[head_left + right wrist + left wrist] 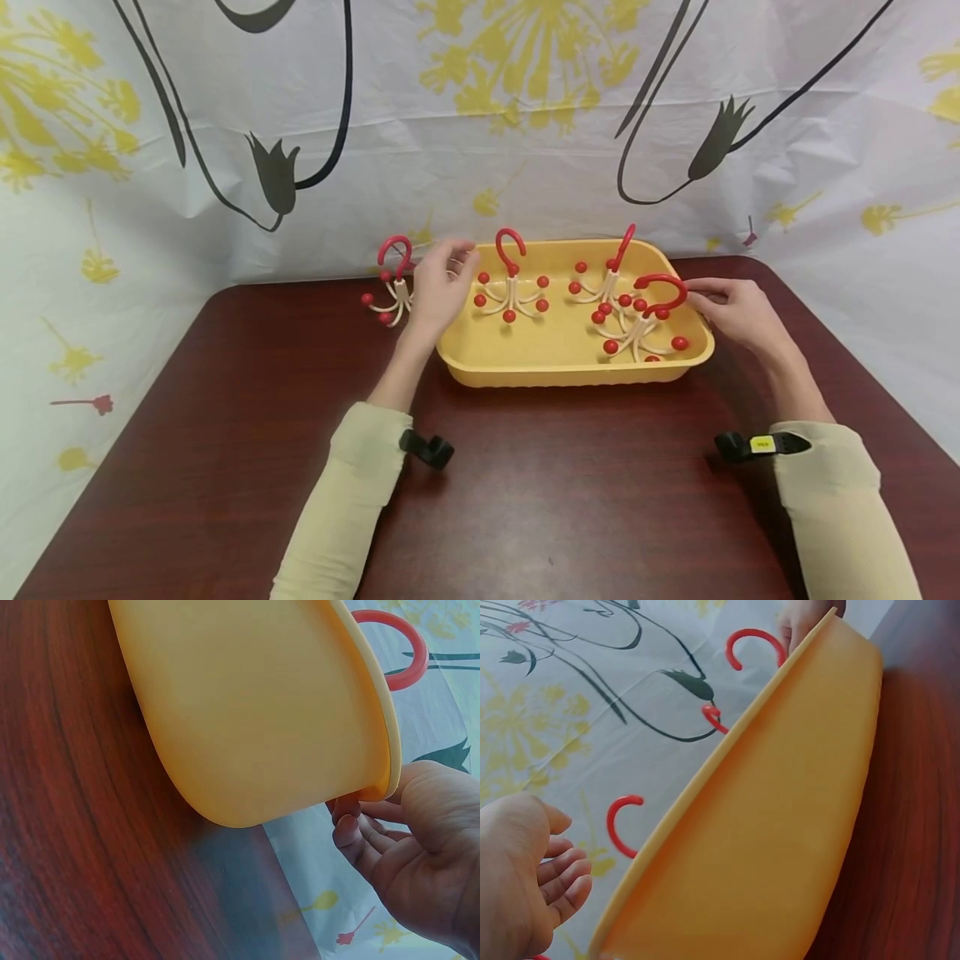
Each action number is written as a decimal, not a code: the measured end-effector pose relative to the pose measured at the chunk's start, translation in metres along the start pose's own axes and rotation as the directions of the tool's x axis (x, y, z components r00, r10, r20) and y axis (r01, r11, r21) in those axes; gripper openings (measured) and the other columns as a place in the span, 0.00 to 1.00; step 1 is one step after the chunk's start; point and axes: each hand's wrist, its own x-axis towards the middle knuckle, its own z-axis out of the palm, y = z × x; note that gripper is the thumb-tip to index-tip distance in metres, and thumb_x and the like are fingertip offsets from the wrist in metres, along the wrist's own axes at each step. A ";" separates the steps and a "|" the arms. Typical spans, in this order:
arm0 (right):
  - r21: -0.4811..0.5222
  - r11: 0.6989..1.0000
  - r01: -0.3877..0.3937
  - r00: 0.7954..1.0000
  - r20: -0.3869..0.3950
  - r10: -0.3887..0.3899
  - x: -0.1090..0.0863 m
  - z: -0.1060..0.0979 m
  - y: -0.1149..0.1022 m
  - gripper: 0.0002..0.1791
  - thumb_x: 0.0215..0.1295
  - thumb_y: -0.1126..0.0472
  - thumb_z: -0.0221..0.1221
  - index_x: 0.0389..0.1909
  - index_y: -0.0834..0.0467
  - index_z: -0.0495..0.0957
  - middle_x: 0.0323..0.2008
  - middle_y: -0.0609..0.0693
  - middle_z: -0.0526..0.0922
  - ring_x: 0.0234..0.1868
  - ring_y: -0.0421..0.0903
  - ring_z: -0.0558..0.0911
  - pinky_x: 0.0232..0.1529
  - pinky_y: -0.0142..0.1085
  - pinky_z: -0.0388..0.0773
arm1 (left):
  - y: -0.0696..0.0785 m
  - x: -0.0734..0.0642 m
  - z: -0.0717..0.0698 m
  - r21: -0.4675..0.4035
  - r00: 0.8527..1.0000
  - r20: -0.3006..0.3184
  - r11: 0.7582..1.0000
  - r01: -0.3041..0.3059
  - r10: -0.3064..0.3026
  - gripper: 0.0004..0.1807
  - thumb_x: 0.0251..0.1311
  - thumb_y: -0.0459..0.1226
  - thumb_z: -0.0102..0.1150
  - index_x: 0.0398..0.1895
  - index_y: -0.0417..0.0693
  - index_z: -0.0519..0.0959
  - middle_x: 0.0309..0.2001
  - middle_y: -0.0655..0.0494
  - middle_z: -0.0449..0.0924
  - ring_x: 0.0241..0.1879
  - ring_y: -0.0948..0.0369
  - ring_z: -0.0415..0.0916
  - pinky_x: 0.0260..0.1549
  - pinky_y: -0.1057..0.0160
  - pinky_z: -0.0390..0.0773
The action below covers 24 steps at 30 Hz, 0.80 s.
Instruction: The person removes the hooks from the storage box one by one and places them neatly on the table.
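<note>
Three hangers stand in a yellow plastic tray (525, 377), each with a red hook on top and several cream prongs tipped with red balls: one at the left (512, 287), one at the back right (612, 275), one at the front right (640, 329). A fourth hanger (401, 292) is outside, just beyond the tray's left end, partly hidden by my left hand (442, 287). That hand is by the left rim, its fingers loosely bent and holding nothing in the left wrist view. My right hand (427, 840) grips the tray's right end, fingers under the rim.
The tray sits toward the back of a dark red-brown table (570, 500). Behind it hangs a white cloth (360, 192) printed with yellow and grey flowers, close to the table's back edge. Black camera straps (426, 450) are on both wrists.
</note>
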 end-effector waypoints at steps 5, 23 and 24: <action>0.001 1.000 0.002 1.000 -0.004 -0.002 0.000 -0.001 -0.001 0.27 0.75 0.48 0.56 0.59 0.68 0.78 0.51 0.70 0.82 0.36 0.45 0.81 0.32 0.25 0.77 | 0.002 0.001 0.014 -0.017 0.999 0.043 1.000 0.014 -0.014 0.15 0.70 0.35 0.60 0.53 0.33 0.81 0.42 0.43 0.81 0.40 0.51 0.80 0.42 0.59 0.80; 0.000 1.000 -0.002 1.000 0.007 0.002 0.001 0.001 0.000 0.26 0.76 0.49 0.55 0.59 0.68 0.77 0.50 0.69 0.82 0.33 0.40 0.80 0.30 0.28 0.78 | 0.010 0.007 0.047 -0.070 0.988 0.118 0.992 0.106 -0.097 0.19 0.72 0.38 0.58 0.57 0.33 0.78 0.47 0.42 0.82 0.45 0.52 0.80 0.47 0.62 0.79; 0.001 1.000 -0.002 1.000 0.007 0.002 0.000 0.001 0.000 0.26 0.76 0.50 0.55 0.59 0.68 0.77 0.50 0.69 0.82 0.33 0.41 0.80 0.30 0.29 0.78 | 0.011 0.008 0.049 -0.069 0.988 0.115 0.991 0.114 -0.106 0.19 0.71 0.38 0.59 0.57 0.33 0.78 0.47 0.42 0.83 0.45 0.52 0.80 0.47 0.62 0.79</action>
